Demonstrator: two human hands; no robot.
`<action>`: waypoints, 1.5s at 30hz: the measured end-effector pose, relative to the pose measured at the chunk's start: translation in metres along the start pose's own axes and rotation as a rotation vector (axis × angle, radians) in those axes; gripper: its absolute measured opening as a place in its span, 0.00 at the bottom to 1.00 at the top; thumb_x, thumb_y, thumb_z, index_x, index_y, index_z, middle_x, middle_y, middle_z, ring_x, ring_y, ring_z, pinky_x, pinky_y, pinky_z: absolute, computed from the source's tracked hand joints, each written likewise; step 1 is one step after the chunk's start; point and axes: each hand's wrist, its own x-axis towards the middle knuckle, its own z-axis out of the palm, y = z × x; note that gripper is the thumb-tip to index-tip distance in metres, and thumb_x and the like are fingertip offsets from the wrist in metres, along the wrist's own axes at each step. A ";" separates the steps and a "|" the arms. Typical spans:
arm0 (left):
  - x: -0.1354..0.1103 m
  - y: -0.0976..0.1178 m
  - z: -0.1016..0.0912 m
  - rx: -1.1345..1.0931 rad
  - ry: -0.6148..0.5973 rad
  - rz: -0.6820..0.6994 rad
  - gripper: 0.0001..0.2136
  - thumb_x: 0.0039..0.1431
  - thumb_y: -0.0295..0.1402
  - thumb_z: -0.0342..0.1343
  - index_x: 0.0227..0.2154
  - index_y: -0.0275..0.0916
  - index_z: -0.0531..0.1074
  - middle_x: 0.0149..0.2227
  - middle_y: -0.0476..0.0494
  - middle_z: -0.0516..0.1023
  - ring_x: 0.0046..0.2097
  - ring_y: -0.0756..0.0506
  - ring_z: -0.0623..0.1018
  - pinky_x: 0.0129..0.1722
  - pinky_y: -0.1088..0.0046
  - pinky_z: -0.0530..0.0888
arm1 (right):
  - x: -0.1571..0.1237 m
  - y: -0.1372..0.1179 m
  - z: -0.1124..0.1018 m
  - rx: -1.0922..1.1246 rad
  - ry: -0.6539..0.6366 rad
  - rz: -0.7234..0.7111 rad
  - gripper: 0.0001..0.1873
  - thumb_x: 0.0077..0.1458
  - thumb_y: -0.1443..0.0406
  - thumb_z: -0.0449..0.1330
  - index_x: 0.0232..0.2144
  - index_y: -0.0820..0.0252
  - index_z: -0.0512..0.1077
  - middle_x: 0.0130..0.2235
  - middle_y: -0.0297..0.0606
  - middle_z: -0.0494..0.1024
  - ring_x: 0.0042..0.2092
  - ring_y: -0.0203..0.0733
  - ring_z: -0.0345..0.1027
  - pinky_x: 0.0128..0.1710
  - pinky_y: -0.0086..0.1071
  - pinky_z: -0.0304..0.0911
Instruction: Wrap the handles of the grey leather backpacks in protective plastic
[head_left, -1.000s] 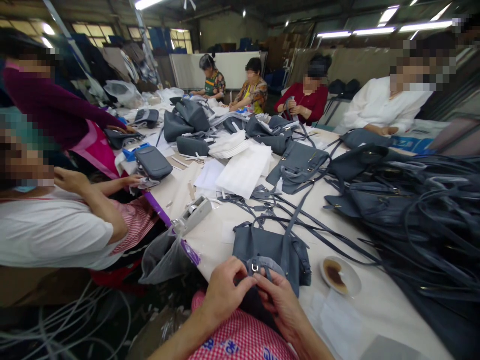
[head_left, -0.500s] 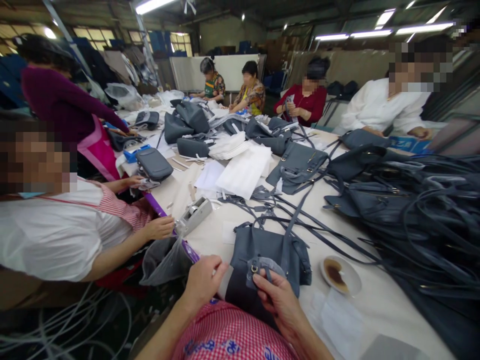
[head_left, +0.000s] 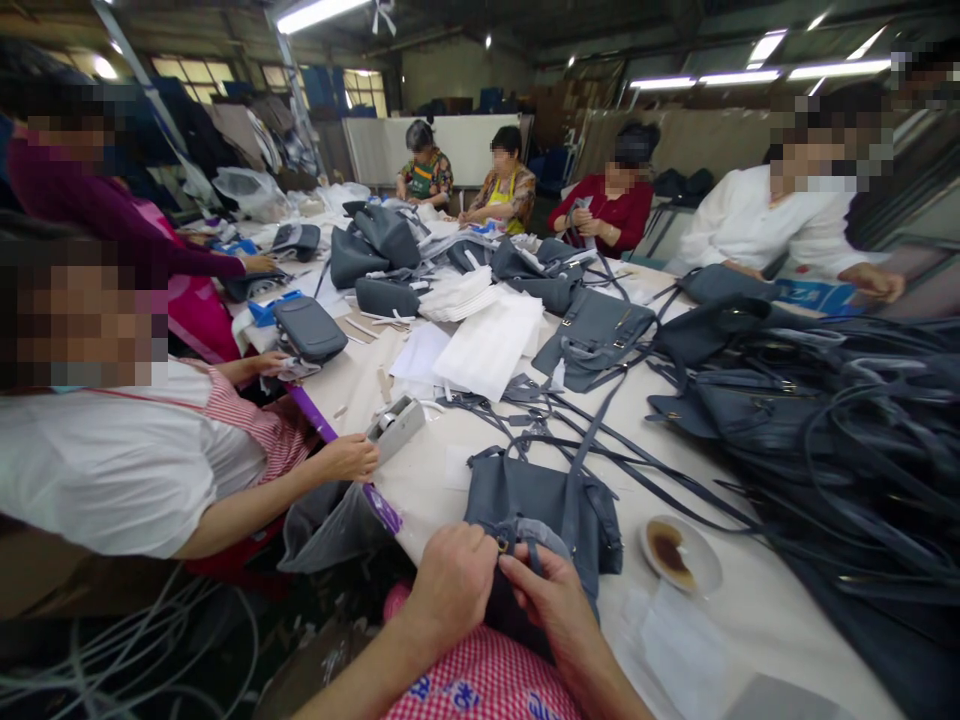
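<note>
A grey-blue handbag [head_left: 551, 500] lies at the near edge of the white table [head_left: 757, 610], its long strap [head_left: 592, 420] running away over the top. My left hand [head_left: 450, 585] and my right hand [head_left: 551, 600] meet at the bag's near flap, both pinched round a small metal ring fitting [head_left: 501, 545] on a grey tab. The fingers of both hands are closed on that flap and hardware.
A saucer [head_left: 681, 553] with brown liquid sits right of the bag. A big heap of grey bags and straps [head_left: 825, 420] fills the right side. A co-worker's hand [head_left: 349, 458] rests by a tape dispenser [head_left: 396, 425] at left. White sheets [head_left: 487, 345] and more bags [head_left: 375, 250] lie further back, with several people seated around.
My left hand, which had drawn back to the left, has returned to the flap beside my right hand. The co-worker's hand has reached further toward the tape dispenser.
</note>
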 end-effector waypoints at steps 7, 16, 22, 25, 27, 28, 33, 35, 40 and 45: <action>-0.009 -0.062 -0.021 -0.019 0.132 -0.341 0.09 0.56 0.24 0.46 0.32 0.38 0.71 0.32 0.40 0.74 0.38 0.40 0.72 0.36 0.67 0.65 | 0.003 0.008 -0.005 0.139 0.002 0.054 0.22 0.37 0.51 0.70 0.24 0.58 0.65 0.13 0.21 0.61 0.15 0.25 0.46 0.15 0.21 0.36; 0.003 -0.007 0.002 -1.079 -0.269 -0.492 0.07 0.46 0.35 0.59 0.25 0.37 0.70 0.19 0.55 0.68 0.23 0.52 0.67 0.24 0.77 0.62 | -0.008 0.008 -0.002 0.110 -0.034 -0.003 0.23 0.40 0.49 0.69 0.27 0.59 0.67 0.14 0.23 0.64 0.15 0.25 0.46 0.15 0.21 0.37; 0.010 -0.005 0.016 -1.396 -0.377 -0.641 0.13 0.42 0.39 0.61 0.23 0.39 0.63 0.17 0.58 0.64 0.18 0.55 0.63 0.20 0.79 0.60 | -0.016 0.017 -0.013 0.312 -0.082 0.013 0.26 0.51 0.43 0.58 0.35 0.60 0.74 0.22 0.31 0.72 0.17 0.26 0.53 0.17 0.22 0.43; 0.010 -0.006 0.010 -1.513 -0.435 -0.675 0.15 0.42 0.40 0.62 0.24 0.39 0.61 0.19 0.57 0.64 0.19 0.56 0.64 0.22 0.80 0.61 | -0.020 0.017 -0.023 0.213 -0.062 -0.011 0.21 0.47 0.48 0.64 0.31 0.60 0.78 0.25 0.33 0.73 0.24 0.32 0.63 0.24 0.25 0.55; 0.009 -0.004 0.006 -1.555 -0.472 -0.683 0.16 0.42 0.39 0.64 0.25 0.38 0.62 0.21 0.55 0.67 0.21 0.55 0.66 0.23 0.79 0.64 | -0.022 0.013 -0.028 0.126 -0.057 -0.064 0.18 0.45 0.50 0.67 0.28 0.60 0.80 0.25 0.34 0.74 0.27 0.35 0.65 0.29 0.28 0.58; 0.009 -0.002 0.006 -1.567 -0.488 -0.683 0.16 0.41 0.39 0.65 0.25 0.38 0.63 0.22 0.53 0.68 0.22 0.55 0.68 0.24 0.79 0.65 | -0.023 0.011 -0.030 0.108 -0.059 -0.086 0.17 0.45 0.51 0.67 0.28 0.59 0.80 0.26 0.35 0.76 0.29 0.37 0.66 0.31 0.29 0.59; 0.006 0.007 0.003 -1.542 -0.534 -0.678 0.13 0.42 0.37 0.64 0.26 0.36 0.67 0.25 0.50 0.71 0.26 0.52 0.72 0.26 0.77 0.69 | -0.022 0.001 -0.029 0.188 -0.066 -0.076 0.15 0.39 0.61 0.70 0.34 0.55 0.81 0.25 0.33 0.75 0.27 0.36 0.63 0.28 0.29 0.57; 0.006 0.009 0.003 -1.483 -0.534 -0.672 0.12 0.42 0.35 0.64 0.26 0.35 0.68 0.27 0.49 0.72 0.27 0.51 0.73 0.26 0.76 0.69 | -0.021 0.001 -0.028 0.226 -0.071 -0.093 0.16 0.37 0.63 0.71 0.34 0.56 0.81 0.22 0.30 0.71 0.25 0.33 0.59 0.26 0.28 0.55; 0.005 0.013 0.010 -1.314 -0.504 -0.631 0.09 0.39 0.30 0.61 0.25 0.36 0.68 0.24 0.52 0.72 0.25 0.52 0.72 0.23 0.78 0.66 | -0.020 0.003 -0.025 0.230 -0.116 -0.118 0.13 0.40 0.62 0.70 0.32 0.58 0.79 0.22 0.30 0.71 0.24 0.33 0.60 0.26 0.28 0.55; 0.006 0.019 0.020 -1.216 -0.471 -0.543 0.08 0.38 0.27 0.57 0.26 0.37 0.66 0.23 0.54 0.70 0.24 0.52 0.69 0.25 0.76 0.64 | -0.021 0.001 -0.025 0.189 -0.171 -0.165 0.08 0.42 0.64 0.68 0.29 0.58 0.77 0.21 0.29 0.69 0.24 0.34 0.59 0.25 0.28 0.55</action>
